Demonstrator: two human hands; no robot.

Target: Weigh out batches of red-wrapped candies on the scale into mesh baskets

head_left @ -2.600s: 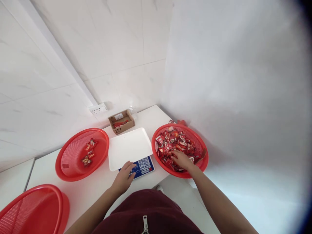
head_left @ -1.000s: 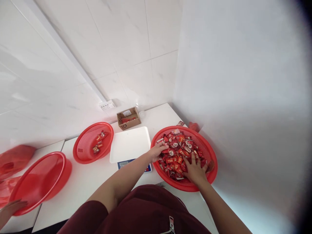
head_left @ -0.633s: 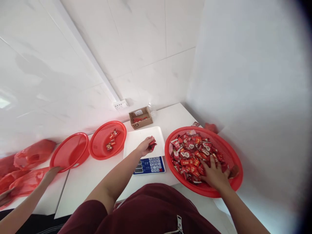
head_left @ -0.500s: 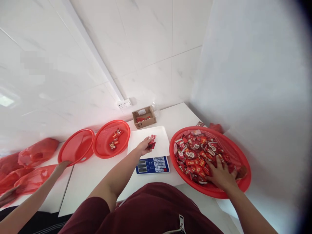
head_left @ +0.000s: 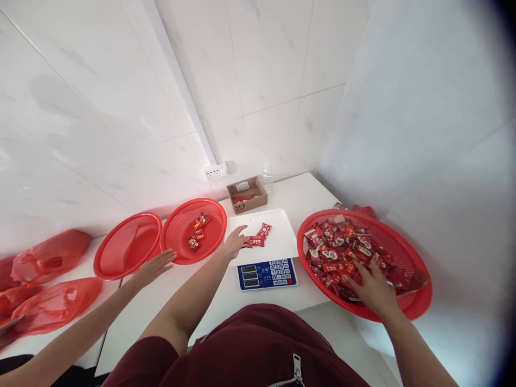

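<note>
My left hand (head_left: 235, 242) hovers over the left part of the white scale tray (head_left: 278, 250), fingers apart and holding nothing. Just beyond its fingertips lie a few red candy packets (head_left: 258, 240) on the tray. The blue keypad panel (head_left: 266, 275) of the scale faces me. On the right, my right hand (head_left: 374, 287) rests with spread fingers on the heap of red wrapped candies (head_left: 332, 255) inside a large red basket (head_left: 425, 274). Whether a candy is under its fingertips is hidden.
A red basket with several candies (head_left: 221, 223) stands left of the scale, beside another red basket (head_left: 100, 258). A co-worker's hand (head_left: 157, 264) reaches in front of them. Red plastic bags (head_left: 56, 306) lie far left. A cardboard box (head_left: 252, 203) sits behind the tray.
My left hand has let go of the candy packets, which now lie on the tray. The co-worker's hand has left the far basket's rim and moved right. My right hand stays among the candies.
</note>
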